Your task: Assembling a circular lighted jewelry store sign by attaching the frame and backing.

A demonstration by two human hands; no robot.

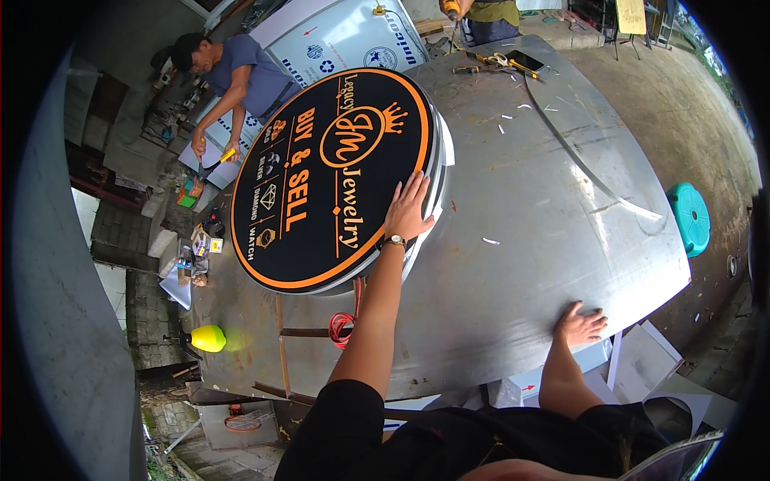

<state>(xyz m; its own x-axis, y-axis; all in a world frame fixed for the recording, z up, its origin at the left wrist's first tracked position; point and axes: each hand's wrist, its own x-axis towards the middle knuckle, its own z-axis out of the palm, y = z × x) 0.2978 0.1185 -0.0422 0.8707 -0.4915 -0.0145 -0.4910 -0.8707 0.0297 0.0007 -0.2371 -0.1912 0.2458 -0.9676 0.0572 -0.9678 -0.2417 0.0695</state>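
A round black sign [329, 180] with orange rim stands center-left; a white rectangular sign panel [341, 40] lies far behind it.

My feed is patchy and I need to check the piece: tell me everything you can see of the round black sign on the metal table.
The round black sign with orange rim and lettering is a thick disc with a pale, light-coloured side wall. Its glossy face carries orange text, a crown emblem and small icons. It rests on the grey sheet-metal table, overhanging the table's left edge, and looks intact. The left hand, wearing a wristwatch, lies flat on its lower right rim. The right hand presses the table's near edge, clear of the sign.
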